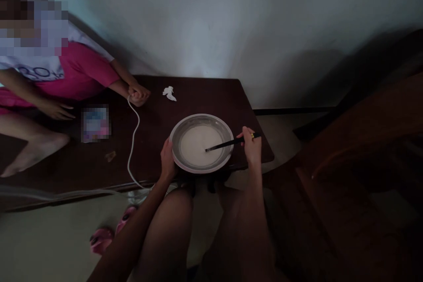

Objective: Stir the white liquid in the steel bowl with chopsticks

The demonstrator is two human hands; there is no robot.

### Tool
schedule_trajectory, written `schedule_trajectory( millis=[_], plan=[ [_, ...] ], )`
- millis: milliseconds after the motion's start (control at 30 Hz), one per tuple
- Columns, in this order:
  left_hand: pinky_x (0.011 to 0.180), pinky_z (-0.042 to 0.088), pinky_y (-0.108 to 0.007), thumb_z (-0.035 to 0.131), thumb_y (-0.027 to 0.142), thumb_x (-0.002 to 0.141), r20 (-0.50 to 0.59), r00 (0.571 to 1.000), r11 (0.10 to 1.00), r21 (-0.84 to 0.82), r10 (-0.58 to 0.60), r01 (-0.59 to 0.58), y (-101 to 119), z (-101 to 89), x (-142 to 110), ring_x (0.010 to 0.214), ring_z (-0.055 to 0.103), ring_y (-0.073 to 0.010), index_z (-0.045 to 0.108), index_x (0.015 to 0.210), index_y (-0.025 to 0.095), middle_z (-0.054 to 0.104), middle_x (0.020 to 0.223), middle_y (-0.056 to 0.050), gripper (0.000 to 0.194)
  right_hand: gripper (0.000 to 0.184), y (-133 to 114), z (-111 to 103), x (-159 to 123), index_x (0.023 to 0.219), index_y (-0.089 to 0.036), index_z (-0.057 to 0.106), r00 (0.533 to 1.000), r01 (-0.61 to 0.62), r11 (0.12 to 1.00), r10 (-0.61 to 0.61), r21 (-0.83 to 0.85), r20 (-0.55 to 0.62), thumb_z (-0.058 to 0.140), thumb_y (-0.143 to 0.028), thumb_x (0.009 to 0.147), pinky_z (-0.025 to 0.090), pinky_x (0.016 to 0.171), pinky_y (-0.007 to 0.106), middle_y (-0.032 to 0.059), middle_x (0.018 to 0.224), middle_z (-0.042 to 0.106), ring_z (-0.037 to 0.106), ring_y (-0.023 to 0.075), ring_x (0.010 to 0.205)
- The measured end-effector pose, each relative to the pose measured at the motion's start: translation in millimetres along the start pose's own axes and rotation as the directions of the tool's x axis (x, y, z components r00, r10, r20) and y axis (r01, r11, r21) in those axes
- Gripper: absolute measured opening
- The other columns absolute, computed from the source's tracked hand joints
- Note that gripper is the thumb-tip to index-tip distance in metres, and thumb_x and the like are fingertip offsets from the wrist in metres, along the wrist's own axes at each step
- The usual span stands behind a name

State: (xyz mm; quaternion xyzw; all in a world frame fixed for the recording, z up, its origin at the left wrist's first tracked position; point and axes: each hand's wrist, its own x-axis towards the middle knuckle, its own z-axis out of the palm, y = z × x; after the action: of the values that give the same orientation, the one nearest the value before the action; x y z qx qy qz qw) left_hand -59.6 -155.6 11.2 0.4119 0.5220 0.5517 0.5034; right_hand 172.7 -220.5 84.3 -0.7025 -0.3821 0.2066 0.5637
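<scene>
Left hand [167, 161]: grips bowl [201, 143] rim at 9 o'clock.
Right hand [251, 144]: fingers closed on dark utensil [228, 144], tip in white batter [200, 144].
Counter [198, 97]: white cord [134, 141], crumpled tissue [169, 93] at 11 o'clock.
Co-worker's hand [139, 94]: holds cord.

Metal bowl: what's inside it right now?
The metal bowl holds a pale, whitish liquid, with the tip of a dark utensil held by the right hand dipped in. The liquid covers the bowl's bottom, so nothing beneath shows.

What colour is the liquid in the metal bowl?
Off-white, milky liquid in the bowl; head view.
</scene>
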Motion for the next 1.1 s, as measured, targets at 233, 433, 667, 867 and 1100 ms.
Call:
schedule_trajectory(
  millis=[233, 433, 667, 867, 1100],
  plan=[
    [0.105, 0.042, -0.035, 0.053, 0.043, 0.082, -0.018, 1.000, 1.000, -0.004, 0.008, -0.008, 6.9, 2.0, -1.4, 0.117, 0.057, -0.0267, 0.068, 0.104, 0.012, 0.067, 0.116, -0.013, 0.041, 0.042, -1.7, 4.3, 0.1, 0.065, -0.020, 0.061, 0.998, 0.056, 0.998, -0.056, -0.040, -0.009, 0.047, -0.053, 0.087, 0.038, 0.057, 0.026, -0.0025, 0.054, 0.055, 0.050, 0.0122, 0.054],
    [0.104, 0.042, -0.035, 0.053, 0.039, 0.083, -0.035, 0.999, 1.000, 0.003, -0.008, 0.008, 12.7, 4.3, -3.9, 0.118, 0.055, -0.0273, 0.068, 0.101, 0.012, 0.069, 0.111, -0.012, 0.036, 0.044, -1.1, 4.3, -1.8, 0.060, -0.020, 0.058, 0.991, 0.018, 1.000, -0.021, 0.022, 0.129, 0.048, -0.053, 0.087, 0.036, 0.054, 0.026, -0.0035, 0.050, 0.051, 0.046, 0.0115, 0.049],
    [0.103, 0.044, -0.035, 0.050, 0.035, 0.083, -0.049, 0.998, 0.999, -0.028, -0.028, 0.027, 11.9, 5.1, -5.0, 0.116, 0.057, -0.0263, 0.067, 0.103, 0.012, 0.069, 0.113, -0.012, 0.035, 0.043, -0.5, 2.9, 0.1, 0.062, -0.021, 0.059, 0.994, 0.013, 0.999, -0.018, -0.048, -0.111, 0.044, -0.051, 0.089, 0.035, 0.055, 0.027, -0.0031, 0.049, 0.050, 0.046, 0.0125, 0.049],
    [0.101, 0.044, -0.034, 0.052, 0.042, 0.082, -0.007, 1.000, 1.000, -0.022, 0.008, -0.009, 0.8, 1.0, 0.4, 0.114, 0.057, -0.0256, 0.067, 0.108, 0.013, 0.068, 0.116, -0.012, 0.042, 0.043, -1.2, 8.6, -0.7, 0.063, -0.020, 0.060, 0.997, 0.043, 0.999, -0.042, -0.013, 0.059, 0.047, -0.053, 0.087, 0.037, 0.055, 0.027, -0.0023, 0.052, 0.054, 0.049, 0.0125, 0.051],
    [0.100, 0.045, -0.033, 0.051, 0.041, 0.082, -0.007, 1.000, 1.000, -0.028, 0.007, -0.008, 6.0, 3.0, -2.0, 0.111, 0.058, -0.0257, 0.067, 0.104, 0.011, 0.068, 0.114, -0.012, 0.040, 0.047, -0.1, 2.0, -0.4, 0.057, -0.020, 0.056, 0.999, -0.011, 1.000, 0.012, 0.008, -0.031, 0.045, -0.054, 0.088, 0.035, 0.052, 0.027, -0.0024, 0.049, 0.052, 0.044, 0.0115, 0.047]
  ],
)
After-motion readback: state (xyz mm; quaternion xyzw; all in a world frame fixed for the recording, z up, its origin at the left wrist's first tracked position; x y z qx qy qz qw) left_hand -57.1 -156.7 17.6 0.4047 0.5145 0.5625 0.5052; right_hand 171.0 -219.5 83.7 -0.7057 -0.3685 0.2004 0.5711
